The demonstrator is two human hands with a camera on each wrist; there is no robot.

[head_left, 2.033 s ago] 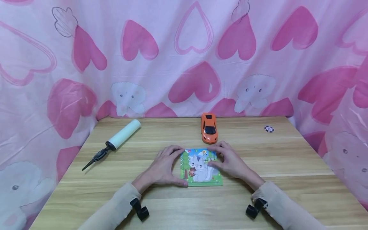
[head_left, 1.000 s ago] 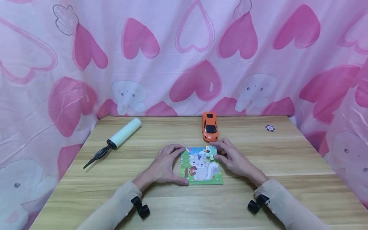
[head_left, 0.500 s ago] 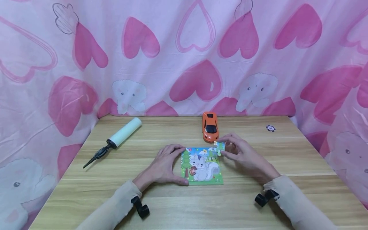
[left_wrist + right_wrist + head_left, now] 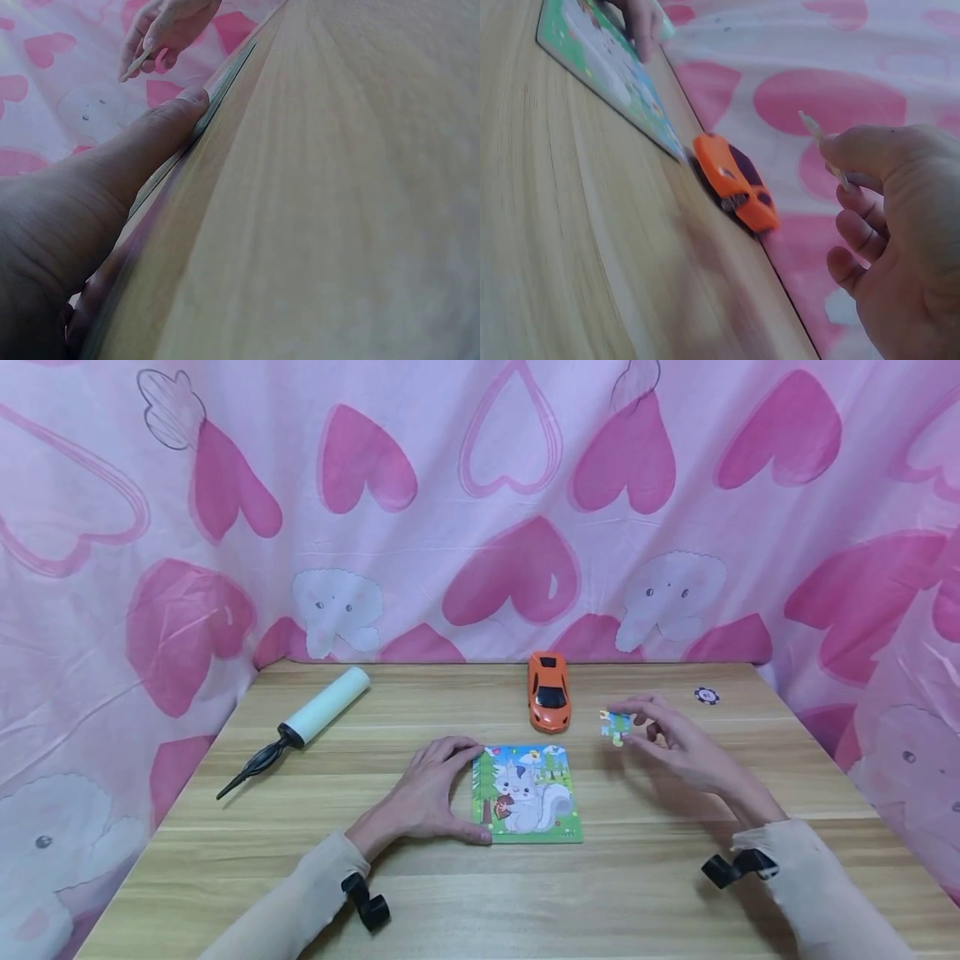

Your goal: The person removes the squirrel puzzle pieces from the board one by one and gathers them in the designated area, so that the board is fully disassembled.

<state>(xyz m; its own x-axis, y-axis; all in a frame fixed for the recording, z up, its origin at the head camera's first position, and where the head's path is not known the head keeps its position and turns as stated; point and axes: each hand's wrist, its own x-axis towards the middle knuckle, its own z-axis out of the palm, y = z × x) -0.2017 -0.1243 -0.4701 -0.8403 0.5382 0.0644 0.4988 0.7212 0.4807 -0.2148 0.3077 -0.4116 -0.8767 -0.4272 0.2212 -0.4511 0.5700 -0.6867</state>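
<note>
A square jigsaw puzzle [image 4: 528, 797] with a white squirrel picture lies flat on the table. My left hand [image 4: 427, 793] holds it at its left side, index finger at the far corner and thumb at the near edge. In the left wrist view the thumb [image 4: 169, 124] presses along the puzzle's edge. To the right of the puzzle, my right hand [image 4: 682, 747] pinches a small jigsaw piece [image 4: 617, 725] between thumb and fingers, raised above the table. The right wrist view shows that piece [image 4: 810, 126] edge-on, with the other fingers loosely curled.
An orange toy car [image 4: 549, 693] stands just behind the puzzle. A pale hand pump [image 4: 326, 706] with a black nozzle lies at the left. A round poker chip [image 4: 707, 695] is at the back right. Heart-patterned cloth [image 4: 510, 568] hangs behind the wooden table [image 4: 525, 902].
My right hand has lifted a piece from the puzzle's far right corner and carried it right, away from the puzzle. The left hand has stayed in place on the puzzle.
</note>
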